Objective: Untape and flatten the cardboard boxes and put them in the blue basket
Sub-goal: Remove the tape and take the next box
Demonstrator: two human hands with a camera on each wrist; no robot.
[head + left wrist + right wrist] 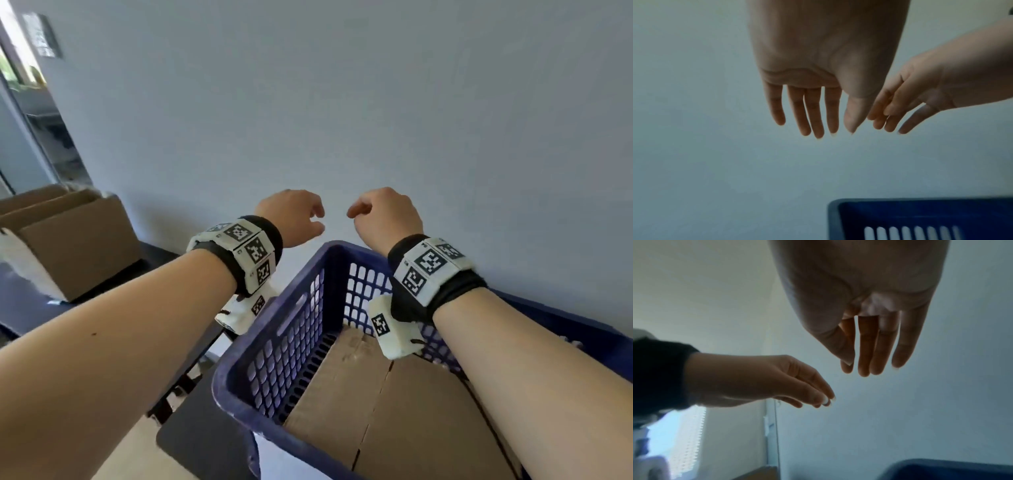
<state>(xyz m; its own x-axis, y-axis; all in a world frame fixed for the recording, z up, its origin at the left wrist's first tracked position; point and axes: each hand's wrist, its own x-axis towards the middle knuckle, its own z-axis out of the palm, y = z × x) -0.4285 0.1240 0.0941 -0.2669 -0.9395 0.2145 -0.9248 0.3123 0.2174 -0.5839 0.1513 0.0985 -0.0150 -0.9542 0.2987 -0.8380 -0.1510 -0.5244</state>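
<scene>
A blue plastic basket (274, 346) stands at the lower middle, and flattened brown cardboard (387, 411) lies inside it. My left hand (294, 216) and right hand (380, 214) hover side by side above the basket's far rim, in front of the wall. Both are empty, with fingers hanging straight and loose. In the left wrist view my left hand (813, 104) points down beside the right hand (898, 104), with the basket corner (838, 209) below. The right wrist view has my right hand (869, 344) over the left hand (777, 381).
An opened cardboard box (68, 240) stands on a dark table (27, 305) at the left. A pale wall (342, 102) fills the background. A doorway or window (30, 102) is at the far left.
</scene>
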